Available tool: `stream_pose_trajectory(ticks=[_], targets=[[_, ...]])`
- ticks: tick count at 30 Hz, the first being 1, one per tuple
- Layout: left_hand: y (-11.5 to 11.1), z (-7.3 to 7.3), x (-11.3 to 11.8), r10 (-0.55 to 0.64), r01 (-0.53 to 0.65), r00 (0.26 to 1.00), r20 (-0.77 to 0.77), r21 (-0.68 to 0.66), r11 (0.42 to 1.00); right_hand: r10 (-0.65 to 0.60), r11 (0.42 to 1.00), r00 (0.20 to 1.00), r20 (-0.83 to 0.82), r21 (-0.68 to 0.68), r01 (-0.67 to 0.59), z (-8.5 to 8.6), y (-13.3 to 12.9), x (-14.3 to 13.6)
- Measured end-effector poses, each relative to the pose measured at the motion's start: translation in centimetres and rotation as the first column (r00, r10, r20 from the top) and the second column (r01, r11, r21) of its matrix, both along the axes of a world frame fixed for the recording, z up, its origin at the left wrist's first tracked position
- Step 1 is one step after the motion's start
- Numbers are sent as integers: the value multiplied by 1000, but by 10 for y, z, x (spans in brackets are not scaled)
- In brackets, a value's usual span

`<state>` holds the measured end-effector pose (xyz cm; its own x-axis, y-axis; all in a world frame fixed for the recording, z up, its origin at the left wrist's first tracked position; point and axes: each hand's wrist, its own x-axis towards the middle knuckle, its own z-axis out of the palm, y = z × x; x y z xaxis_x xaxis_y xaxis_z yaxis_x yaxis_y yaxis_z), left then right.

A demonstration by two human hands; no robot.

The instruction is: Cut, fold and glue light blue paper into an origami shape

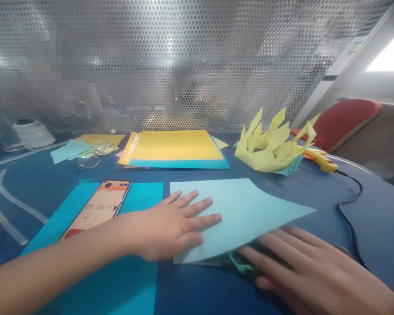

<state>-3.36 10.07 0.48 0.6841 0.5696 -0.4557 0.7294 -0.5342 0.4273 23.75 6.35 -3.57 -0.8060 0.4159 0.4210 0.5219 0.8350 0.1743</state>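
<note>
Pale blue paper point(230, 210) is laid on the blue table point(377, 210) in front of the person, with its right corner lifted. Its left part is covered by the left hand point(170, 229), which is placed palm down with the fingers spread. Beneath its near right edge the fingertips of the right hand point(292, 262) are partly tucked; the fingers are stretched out and slightly parted, the thumb held apart below. Whether anything is pinched there cannot be told. A green looped object point(241, 265) is seen by those fingers, mostly hidden.

To the left, a brighter blue sheet point(131, 280) is crossed by the left forearm, and on it a phone point(100, 205) with a running-time display is rested. Two translucent sticks point(19, 197) are set farther left. Beyond the pale paper, yellow sheets point(174, 144) are stacked over blue ones, flanked on the left by glasses point(96, 155) lying on paper pieces point(70, 150) and on the right by a spiky yellow folded-paper piece point(272, 146). Near that piece a yellow glue gun point(321, 161) is placed, its black cord point(346, 218) trailed towards the right hand. The far side is closed by a perforated metal screen point(151, 57).
</note>
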Motion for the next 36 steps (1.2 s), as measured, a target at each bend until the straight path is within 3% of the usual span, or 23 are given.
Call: stream_pose_trajectory(ticks=[5,9,36], targets=[[1,-1,1,0,0,1000,-3,-3,1000,50,999,996,77,-25,-49,4,2,-3],[2,-1,1,-4,4,1000,8,2,1000,21,1000,995,100,-21,-19,-1,1,2],[4,-2,2,-10,10,1000,2,1,1000,51,999,993,104,-14,-50,5,5,-3]])
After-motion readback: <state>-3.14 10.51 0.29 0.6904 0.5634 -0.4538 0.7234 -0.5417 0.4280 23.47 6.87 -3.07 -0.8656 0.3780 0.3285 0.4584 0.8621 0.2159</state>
